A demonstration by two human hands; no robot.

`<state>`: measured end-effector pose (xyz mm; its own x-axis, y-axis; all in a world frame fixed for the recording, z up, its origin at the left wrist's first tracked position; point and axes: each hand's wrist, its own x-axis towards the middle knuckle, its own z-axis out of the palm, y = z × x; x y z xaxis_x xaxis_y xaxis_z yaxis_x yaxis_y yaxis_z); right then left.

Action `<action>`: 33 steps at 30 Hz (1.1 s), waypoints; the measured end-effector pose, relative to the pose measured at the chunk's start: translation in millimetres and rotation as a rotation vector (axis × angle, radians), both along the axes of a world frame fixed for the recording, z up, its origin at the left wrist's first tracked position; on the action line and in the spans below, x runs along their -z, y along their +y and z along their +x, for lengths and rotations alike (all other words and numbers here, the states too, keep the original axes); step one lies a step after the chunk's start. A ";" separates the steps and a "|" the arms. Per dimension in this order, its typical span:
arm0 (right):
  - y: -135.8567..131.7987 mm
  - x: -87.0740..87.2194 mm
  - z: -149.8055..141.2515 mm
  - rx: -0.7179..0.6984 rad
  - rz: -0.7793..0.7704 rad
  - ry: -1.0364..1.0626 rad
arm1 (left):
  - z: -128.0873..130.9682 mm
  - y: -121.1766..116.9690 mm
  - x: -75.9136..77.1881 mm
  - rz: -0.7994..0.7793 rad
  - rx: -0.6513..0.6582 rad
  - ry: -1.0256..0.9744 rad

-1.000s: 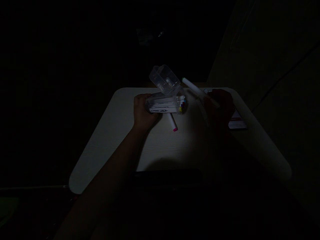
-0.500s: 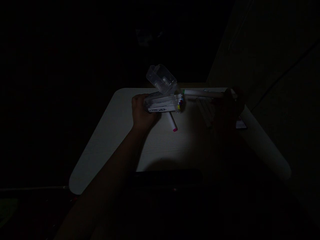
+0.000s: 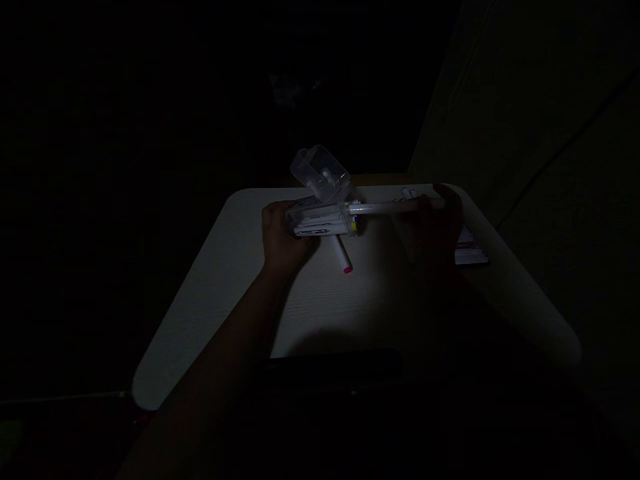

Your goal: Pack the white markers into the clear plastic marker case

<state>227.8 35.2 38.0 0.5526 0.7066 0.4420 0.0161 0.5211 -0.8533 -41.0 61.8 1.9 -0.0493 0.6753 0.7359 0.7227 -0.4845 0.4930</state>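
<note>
The scene is very dark. My left hand (image 3: 280,233) grips a clear plastic marker case (image 3: 320,219) lying on its side on a white table (image 3: 225,293), its hinged lid (image 3: 320,172) flipped up. Several white markers with coloured ends fill the case. My right hand (image 3: 435,223) is closed on a white marker (image 3: 390,207) held level, its tip at the case's open mouth. A pink-tipped marker (image 3: 343,257) lies on the table just below the case.
A few more white markers (image 3: 407,194) lie near the table's far edge by my right hand. A small white and red card or box (image 3: 470,252) sits at the right. A dark object (image 3: 330,363) lies along the near edge.
My right hand has swung the marker from pointing up-left to level and brought its tip to the case's mouth. My left hand and the case have stayed put.
</note>
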 end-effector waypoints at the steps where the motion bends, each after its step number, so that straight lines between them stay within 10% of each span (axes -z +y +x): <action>1: 0.9 0.8 0.0 -0.002 -0.003 0.002 | -0.5 0.3 0.3 0.015 -0.001 -0.001; 33: -14.4 10.3 -16.9 -0.077 0.011 -0.188 | 1.1 -4.8 -1.6 0.065 0.027 -0.010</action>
<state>210.9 20.7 27.7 0.4041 0.7383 0.5401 0.1339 0.5363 -0.8333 -39.8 57.0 3.5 -0.0392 0.6274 0.7777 0.7040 -0.5350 0.4671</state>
